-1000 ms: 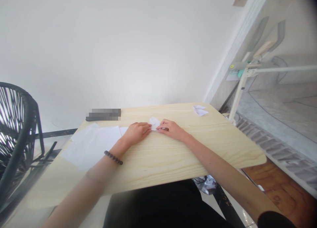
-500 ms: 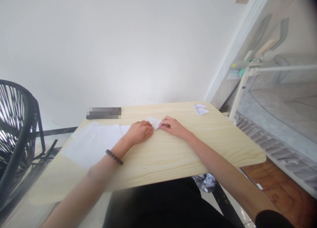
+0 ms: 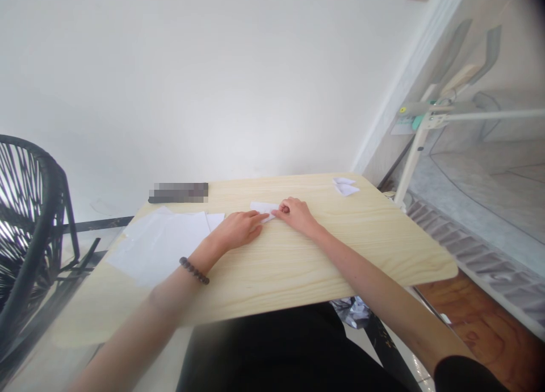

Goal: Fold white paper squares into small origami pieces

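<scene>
A small folded piece of white paper (image 3: 260,206) lies on the pale wooden table, between my two hands. My left hand (image 3: 239,228) reaches in from the left with its fingers stretched out, the index fingertip pressing on the paper. On the paper's right end, my right hand (image 3: 297,215) is closed, its fingers curled and the thumb pushed against the fold. My hands partly cover the paper, so its full shape is hidden. Loose white sheets (image 3: 170,238) lie overlapping beside my left forearm.
Two folded white paper pieces (image 3: 346,186) sit at the table's (image 3: 323,267) back right. A dark, pixelated flat object (image 3: 179,193) lies at the back left. A black woven chair (image 3: 38,210) stands left, a white metal frame (image 3: 413,159) right. The wall is behind.
My left fingers have straightened over the paper. My right thumb has moved down onto the fold, and the raised paper edge now lies flatter.
</scene>
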### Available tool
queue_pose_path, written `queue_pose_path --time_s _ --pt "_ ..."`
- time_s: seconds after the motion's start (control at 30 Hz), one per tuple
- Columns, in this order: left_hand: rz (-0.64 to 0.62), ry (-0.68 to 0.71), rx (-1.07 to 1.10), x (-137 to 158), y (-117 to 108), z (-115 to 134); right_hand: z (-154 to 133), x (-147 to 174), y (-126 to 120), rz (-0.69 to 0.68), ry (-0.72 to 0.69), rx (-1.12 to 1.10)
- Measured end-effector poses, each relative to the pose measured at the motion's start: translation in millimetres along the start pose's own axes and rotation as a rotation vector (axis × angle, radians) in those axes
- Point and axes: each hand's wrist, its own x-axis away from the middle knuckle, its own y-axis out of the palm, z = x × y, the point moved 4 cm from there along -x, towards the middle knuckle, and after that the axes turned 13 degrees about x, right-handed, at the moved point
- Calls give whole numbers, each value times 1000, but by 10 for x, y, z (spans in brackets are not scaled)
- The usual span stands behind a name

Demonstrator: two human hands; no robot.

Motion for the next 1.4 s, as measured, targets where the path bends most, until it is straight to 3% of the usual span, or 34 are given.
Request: queue_pose_path --time_s 0.57,1.4 --pt "-22 55 -90 -23 25 28 -30 21 -16 4 65 187" --pt "-22 68 -120 -45 6 65 -54 23 -30 0 101 240"
